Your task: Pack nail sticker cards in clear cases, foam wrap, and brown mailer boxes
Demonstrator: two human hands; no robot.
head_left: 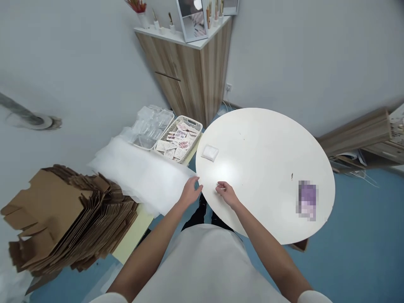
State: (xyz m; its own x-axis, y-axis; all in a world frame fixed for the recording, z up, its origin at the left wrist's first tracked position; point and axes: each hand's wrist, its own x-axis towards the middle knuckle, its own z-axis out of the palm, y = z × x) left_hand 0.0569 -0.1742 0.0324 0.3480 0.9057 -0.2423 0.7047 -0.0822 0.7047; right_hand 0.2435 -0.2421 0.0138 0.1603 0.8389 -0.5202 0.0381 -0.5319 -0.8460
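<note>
My left hand (190, 192) hovers by the near left edge of the round white table (265, 139), between it and a stack of thin white translucent sheets (148, 168). Its thumb and fingers are apart, with nothing between them. Over the tabletop is my right hand (227, 194), its fingers loosely curled with a small gap to the thumb; I see nothing in it. Beyond both hands, a small white wrapped packet (210, 152) lies on the table. A purple and pink item (307, 200), blurred into blocks, lies at the table's right side.
Flattened brown cardboard boxes (59, 210) are piled at left. Behind the sheets stand a basket of printed cards (178, 141) and a tray of clear plastic packaging (151, 126). A wooden cabinet (189, 75) fills the corner, and low shelving (362, 134) stands right.
</note>
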